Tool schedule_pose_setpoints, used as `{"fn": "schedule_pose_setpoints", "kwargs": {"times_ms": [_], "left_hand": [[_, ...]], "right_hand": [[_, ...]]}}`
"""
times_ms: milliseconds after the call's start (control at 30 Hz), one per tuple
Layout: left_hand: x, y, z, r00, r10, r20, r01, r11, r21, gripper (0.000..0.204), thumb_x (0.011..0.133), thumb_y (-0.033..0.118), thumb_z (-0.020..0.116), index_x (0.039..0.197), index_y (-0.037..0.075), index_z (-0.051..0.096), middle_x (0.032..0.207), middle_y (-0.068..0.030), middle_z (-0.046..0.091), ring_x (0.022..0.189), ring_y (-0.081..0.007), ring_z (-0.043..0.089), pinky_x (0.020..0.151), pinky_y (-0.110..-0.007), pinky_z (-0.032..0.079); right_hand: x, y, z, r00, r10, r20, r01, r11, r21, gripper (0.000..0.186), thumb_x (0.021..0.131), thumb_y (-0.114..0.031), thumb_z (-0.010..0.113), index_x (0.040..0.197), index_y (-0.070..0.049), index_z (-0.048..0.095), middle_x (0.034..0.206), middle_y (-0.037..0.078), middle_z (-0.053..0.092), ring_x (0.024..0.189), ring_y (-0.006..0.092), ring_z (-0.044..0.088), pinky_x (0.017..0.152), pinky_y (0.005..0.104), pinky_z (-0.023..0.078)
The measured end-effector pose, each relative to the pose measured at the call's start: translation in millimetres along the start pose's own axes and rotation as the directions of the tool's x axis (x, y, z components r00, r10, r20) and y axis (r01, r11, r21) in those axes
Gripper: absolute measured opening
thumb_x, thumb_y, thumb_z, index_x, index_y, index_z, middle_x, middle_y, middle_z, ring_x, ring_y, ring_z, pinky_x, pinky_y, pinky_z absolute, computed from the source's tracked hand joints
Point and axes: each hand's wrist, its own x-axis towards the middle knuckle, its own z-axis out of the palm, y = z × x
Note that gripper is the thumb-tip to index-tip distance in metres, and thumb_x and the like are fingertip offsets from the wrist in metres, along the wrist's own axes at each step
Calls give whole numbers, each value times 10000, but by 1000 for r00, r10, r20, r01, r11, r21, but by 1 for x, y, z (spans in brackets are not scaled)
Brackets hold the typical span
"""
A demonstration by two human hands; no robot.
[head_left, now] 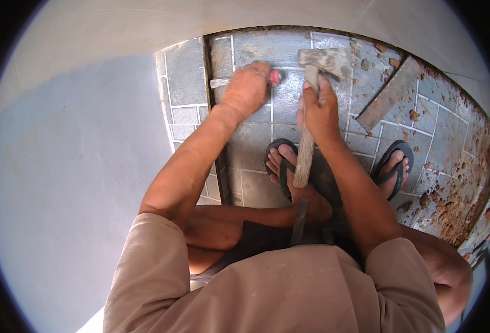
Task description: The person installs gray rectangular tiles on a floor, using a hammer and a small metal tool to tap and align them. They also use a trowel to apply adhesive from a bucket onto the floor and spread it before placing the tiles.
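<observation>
Beyond one brown shirt (289,294), the left hand (248,89) encloses one left-pointing chisel (276,76), the right hand (321,111) grips one wooden-handled hammer (306,151), head pointing away.

The left hand (247,87) partly hides the red-ended tool (275,76)

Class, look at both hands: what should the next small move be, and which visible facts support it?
Probably a light leftward tap of the hammer on the red-ended tool: the left hand grips that tool with its pale blade pointing toward the dark strip, while the right hand holds the hammer close to its head, which is apart from that tool.
</observation>
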Motion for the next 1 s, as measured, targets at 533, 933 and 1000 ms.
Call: {"fn": "schedule_pose_setpoints", "kwargs": {"times_ms": [533,933,1000], "left_hand": [[-10,5,-3,995,-103,21,101,993,61,269,1012,196,666,1147,-35,636,1128,-264,719,1067,-439,709,963,-535,543],[37,-10,-10,995,-100,16,97,987,129,290,1034,258,661,1132,-15,653,1150,-252,722,1095,-431,696,972,-534,532],[36,-9,-10,993,-108,35,103,985,136,302,1034,267,660,1137,-16,651,1153,-250,722,1091,-432,697,963,-537,536]], "right_hand": [[-12,12,-4,937,163,310,-192,979,66,225,1059,-158,618,1216,2,634,706,50,625,447,162,555,415,347,445],[7,-15,9,999,37,8,-38,953,300,285,1077,-200,618,1280,-1,626,726,50,628,488,156,583,439,321,466],[10,-13,10,985,90,149,-106,989,101,316,1077,-207,619,1317,-1,619,723,49,622,490,155,584,439,323,465]]}}
